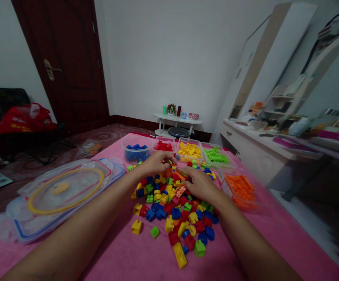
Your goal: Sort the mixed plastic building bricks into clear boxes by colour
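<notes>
A loose pile of coloured toy building blocks (pixel 163 198) lies on the pink cloth in front of me. My left hand (pixel 157 162) reaches over the far side of the pile with its fingers curled down; whatever is between the fingertips is hidden. Close beside it, my right hand (pixel 201 182) has its thumb and fingers bent round an orange building block (pixel 180 176). Under both hands there are red, yellow, green and blue blocks, partly covered by the fingers.
Beyond the pile stand clear tubs of blue (pixel 136 147), red (pixel 163 146), yellow (pixel 189 150) and green blocks (pixel 215 155). A tub of orange blocks (pixel 240 189) sits at the right. Stacked plastic lids (pixel 66 191) lie left on the pink cloth (pixel 107 255).
</notes>
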Demonstrator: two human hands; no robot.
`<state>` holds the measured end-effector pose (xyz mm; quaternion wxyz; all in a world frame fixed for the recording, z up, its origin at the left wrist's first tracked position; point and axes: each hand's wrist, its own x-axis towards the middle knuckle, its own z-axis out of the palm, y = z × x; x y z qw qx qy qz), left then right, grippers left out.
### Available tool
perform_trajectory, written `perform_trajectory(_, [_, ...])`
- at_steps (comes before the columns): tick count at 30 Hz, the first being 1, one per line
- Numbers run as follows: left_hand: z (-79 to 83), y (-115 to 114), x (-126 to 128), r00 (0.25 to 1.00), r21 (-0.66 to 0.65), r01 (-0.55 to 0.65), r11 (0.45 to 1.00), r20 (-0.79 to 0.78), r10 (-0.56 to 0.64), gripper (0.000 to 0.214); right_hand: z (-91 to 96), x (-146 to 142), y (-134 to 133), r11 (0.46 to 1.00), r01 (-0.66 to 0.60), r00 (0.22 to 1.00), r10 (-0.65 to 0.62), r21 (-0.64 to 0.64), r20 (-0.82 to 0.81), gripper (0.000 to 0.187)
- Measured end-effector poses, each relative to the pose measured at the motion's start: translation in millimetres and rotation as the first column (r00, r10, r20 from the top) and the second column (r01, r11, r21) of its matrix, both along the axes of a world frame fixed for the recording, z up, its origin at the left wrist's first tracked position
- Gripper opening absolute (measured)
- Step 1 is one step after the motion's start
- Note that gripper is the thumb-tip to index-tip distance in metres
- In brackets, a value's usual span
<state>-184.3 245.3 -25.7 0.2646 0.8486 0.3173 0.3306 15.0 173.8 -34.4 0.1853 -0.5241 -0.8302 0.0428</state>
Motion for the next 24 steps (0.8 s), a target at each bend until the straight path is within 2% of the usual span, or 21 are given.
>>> perform_trajectory(3, [1.6, -2, -2, 0.994, 0.106, -0.050, 0.993, -0.088, 0.059, 0.033, -4.7, -1, 2, 1.000, 0.008, 1.000, -0.008, -0.024, 0.008, 0.054])
perform_trajectory(7, [0.4, -2, -8, 0.952, 0.148, -0.042, 0.988, -0.296, 0.085, 0.035, -4.4, 0, 3, 0.997, 0.080, 0.997, -0.080, 0.000, -0.001, 0.037])
perform_trajectory(9, [-3.4, 0, -11, 0.919, 0.143, -0.018, 0.990, -0.389, 0.073, 0.041, 1.3, 4, 2, 0.987, 0.155, 0.988, -0.154, 0.037, -0.020, 0.031])
perform_trajectory(12, [-11.4, 6, -13, 0.897, 0.173, -0.006, 0.985, -0.435, 0.082, 0.045, 16.3, 11, -1, 0.972, 0.225, 0.970, -0.217, 0.067, -0.106, 0.028])
perform_trajectory(15, [-17.2, 8, -10, 0.880, 0.244, -0.049, 0.969, -0.448, 0.157, 0.040, 31.6, 16, -4, 0.987, 0.161, 0.974, -0.156, 0.013, -0.167, 0.021])
perform_trajectory(19, [-17.3, 4, -3, 0.843, 0.338, -0.081, 0.938, -0.478, 0.245, 0.032, 45.5, 27, -5, 0.995, 0.086, 0.986, -0.092, -0.051, -0.137, 0.020])
perform_trajectory(22, [-15.0, -1, -2, 0.833, 0.398, -0.077, 0.914, -0.479, 0.278, 0.027, 56.6, 51, -5, 0.974, 0.225, 0.966, -0.223, 0.007, -0.134, 0.025])
perform_trajectory(24, [-14.0, -3, -1, 0.837, 0.418, -0.097, 0.903, -0.457, 0.301, 0.027, 64.9, 75, -6, 0.911, 0.403, 0.912, -0.393, 0.090, -0.115, 0.029])
